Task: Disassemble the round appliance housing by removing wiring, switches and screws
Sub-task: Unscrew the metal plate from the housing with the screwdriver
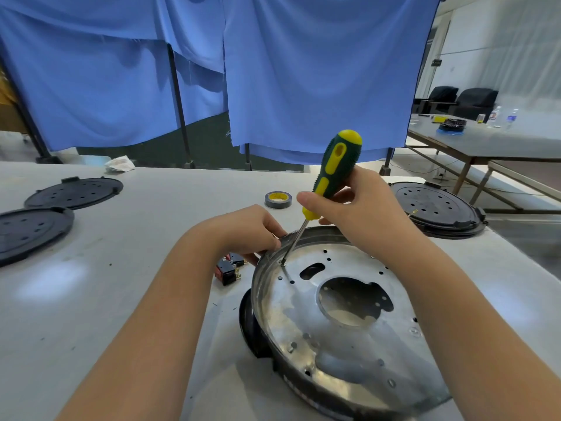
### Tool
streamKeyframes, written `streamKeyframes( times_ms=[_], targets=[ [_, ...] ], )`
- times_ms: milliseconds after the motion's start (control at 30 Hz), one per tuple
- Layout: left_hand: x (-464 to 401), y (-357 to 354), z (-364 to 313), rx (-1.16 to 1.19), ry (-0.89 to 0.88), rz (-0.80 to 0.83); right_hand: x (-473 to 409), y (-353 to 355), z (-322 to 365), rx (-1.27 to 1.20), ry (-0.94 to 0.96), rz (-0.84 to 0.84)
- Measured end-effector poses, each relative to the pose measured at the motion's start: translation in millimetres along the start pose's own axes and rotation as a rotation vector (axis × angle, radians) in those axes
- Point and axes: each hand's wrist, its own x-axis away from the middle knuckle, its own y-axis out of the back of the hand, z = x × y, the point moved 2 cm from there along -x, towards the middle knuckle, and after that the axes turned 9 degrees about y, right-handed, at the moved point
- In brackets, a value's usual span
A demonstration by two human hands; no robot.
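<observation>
- Lying nearest, under both forearms, the round metal housing [340,314] sits tilted on the worktop [121,299], its far rim raised toward the hands and its perforated inner plate facing up, probably so the screw heads are easy to reach.
- Just beyond, the left hand [246,229] has its fingers curled together over the housing's far-left rim; this looks like a bracing grip that keeps the shell from turning or sliding under the tool.
- Beside that hand, to its right, the right hand [355,205] is clamped around the lower handle of a green and yellow screwdriver [331,174], thumb pressed along the grip.
- The shaft slants down and to the left from the right hand, and its tip meets a small screw [283,263] on the plate close to the rim, right below the left hand's fingertips. The step in hand is likely loosening this screw.
- Under the left wrist, just outside the rim, small black and red switches [229,268] lie loose on the worktop, apparently already taken out.
- Past the hands, a roll of tape [278,199] rests between them.
- Farther left of the left hand lie two black perforated discs [73,192]; another black disc [437,209] lies right of the right hand.
- Beyond everything hang blue curtains [303,71].
</observation>
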Motion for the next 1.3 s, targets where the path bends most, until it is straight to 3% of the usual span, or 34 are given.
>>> streamKeyframes(
  times_ms=[467,633,867,1300],
  targets=[
    [-1,-1,0,0.012,0.005,-0.009,-30,-7,5,0.184,-0.062,0.082],
    [1,0,2,0.018,-0.005,-0.009,-40,-16,12,0.162,-0.041,0.169],
    [3,0,1,-0.004,-0.02,-0.012,-41,-13,5,0.163,-0.012,0.17],
    [4,1,0,-0.013,-0.016,-0.005,-57,1,7,0.067,-0.056,0.485]
  ],
)
